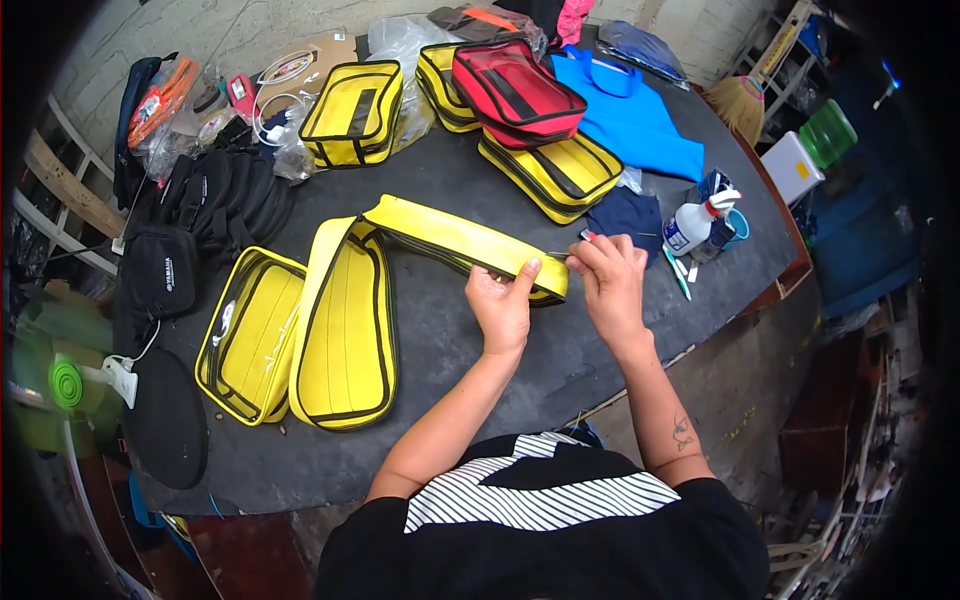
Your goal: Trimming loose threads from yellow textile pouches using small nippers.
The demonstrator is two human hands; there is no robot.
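A yellow bag with black zipper trim lies open on the dark table, its clear-windowed lid [240,350] to the left of its yellow body [345,350]. From the body, a long yellow side band [450,228] with a black zipper edge stretches up and to the right. My left hand [503,308] grips this band near its free end, thumb on top. Just right of that end, my right hand [612,275] is closed in a pinch. Something thin and small runs between its fingertips and the band; its kind is too small to tell.
Finished-looking yellow bags [355,112] and a red bag [515,90] lie at the back. A blue fabric bag [635,115], a spray bottle [690,222] and a toothbrush [678,274] are to the right. Black bags [215,200] crowd the left, above a black oval piece [165,420].
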